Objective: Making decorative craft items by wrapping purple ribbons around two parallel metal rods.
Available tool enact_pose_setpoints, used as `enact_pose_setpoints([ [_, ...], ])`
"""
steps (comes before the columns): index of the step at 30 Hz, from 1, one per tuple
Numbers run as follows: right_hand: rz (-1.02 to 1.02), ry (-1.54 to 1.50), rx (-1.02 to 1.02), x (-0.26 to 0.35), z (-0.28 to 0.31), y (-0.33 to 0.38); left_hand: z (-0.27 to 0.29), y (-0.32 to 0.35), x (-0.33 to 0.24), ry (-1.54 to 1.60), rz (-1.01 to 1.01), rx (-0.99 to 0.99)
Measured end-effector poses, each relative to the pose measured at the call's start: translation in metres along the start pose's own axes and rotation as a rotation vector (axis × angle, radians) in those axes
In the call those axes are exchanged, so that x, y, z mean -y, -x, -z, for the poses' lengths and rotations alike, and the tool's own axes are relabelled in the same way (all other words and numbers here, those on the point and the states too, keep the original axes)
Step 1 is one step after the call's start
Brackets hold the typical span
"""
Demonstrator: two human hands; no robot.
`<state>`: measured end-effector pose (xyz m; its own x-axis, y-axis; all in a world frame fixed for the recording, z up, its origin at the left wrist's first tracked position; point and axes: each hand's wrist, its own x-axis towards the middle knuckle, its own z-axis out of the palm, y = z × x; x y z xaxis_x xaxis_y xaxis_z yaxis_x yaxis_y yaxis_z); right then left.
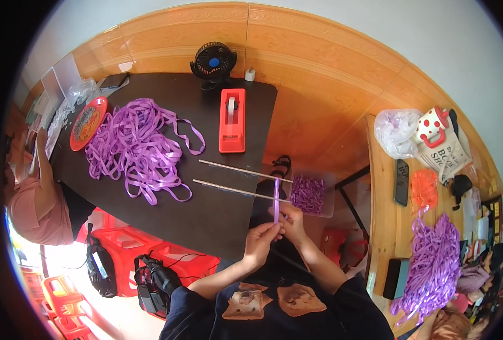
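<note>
A narrow purple ribbon (pixel 276 205) runs across the outer ends of two thin twisted metal rods, the far rod (pixel 234 166) and the near rod (pixel 229 188), which jut past the black table's right edge. My left hand (pixel 258 242) is closed in a pinch on the ribbon's lower part. Close against it, my right hand (pixel 291 221) is closed at the ribbon near the tip of the near rod; its fingertips are partly hidden. On the table lies a large loose heap of purple ribbon (pixel 135 144).
The black table (pixel 206 218) holds a red tape dispenser (pixel 232 122), a black fan (pixel 213 61) and a red plate (pixel 89 123). Below the rods stands a clear bin (pixel 325 209) of purple pieces. A wooden table (pixel 381 238) bears more ribbon (pixel 430 263). Another person (pixel 41 201) sits left.
</note>
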<state>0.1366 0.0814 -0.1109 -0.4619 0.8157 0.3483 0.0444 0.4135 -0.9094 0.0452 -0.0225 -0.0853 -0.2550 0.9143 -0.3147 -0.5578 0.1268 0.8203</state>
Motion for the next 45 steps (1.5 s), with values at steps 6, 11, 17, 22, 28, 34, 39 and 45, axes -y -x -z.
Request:
enact_pose_setpoints([
  [6, -0.087, -0.186, 0.147, 0.017, -0.011, 0.061, 0.021, 0.049, -0.012, -0.031, 0.095, 0.124],
  [11, -0.329, -0.477, 0.221, 0.032, -0.017, 0.105, 0.030, 0.072, -0.021, -0.022, 0.150, 0.166],
  [17, -0.435, -0.491, 0.320, 0.033, -0.022, 0.140, 0.035, 0.078, -0.030, -0.044, 0.235, 0.151],
  [22, -0.504, -0.566, 0.419, 0.034, -0.026, 0.158, 0.039, 0.079, -0.034, 0.048, 0.265, 0.155],
  [28, -0.666, -0.558, 0.425, 0.050, -0.024, 0.152, 0.049, 0.085, -0.031, 0.031, 0.205, 0.156],
  [34, -1.025, -0.738, 0.085, 0.042, -0.031, 0.146, 0.051, 0.108, -0.035, 0.134, 0.226, 0.197],
  [39, -0.933, -0.569, 0.096, 0.051, -0.034, 0.143, 0.053, 0.108, -0.039, 0.187, 0.188, 0.179],
  [45, -0.672, -0.424, 0.433, 0.045, -0.032, 0.149, 0.050, 0.089, -0.030, 0.181, 0.175, 0.083],
])
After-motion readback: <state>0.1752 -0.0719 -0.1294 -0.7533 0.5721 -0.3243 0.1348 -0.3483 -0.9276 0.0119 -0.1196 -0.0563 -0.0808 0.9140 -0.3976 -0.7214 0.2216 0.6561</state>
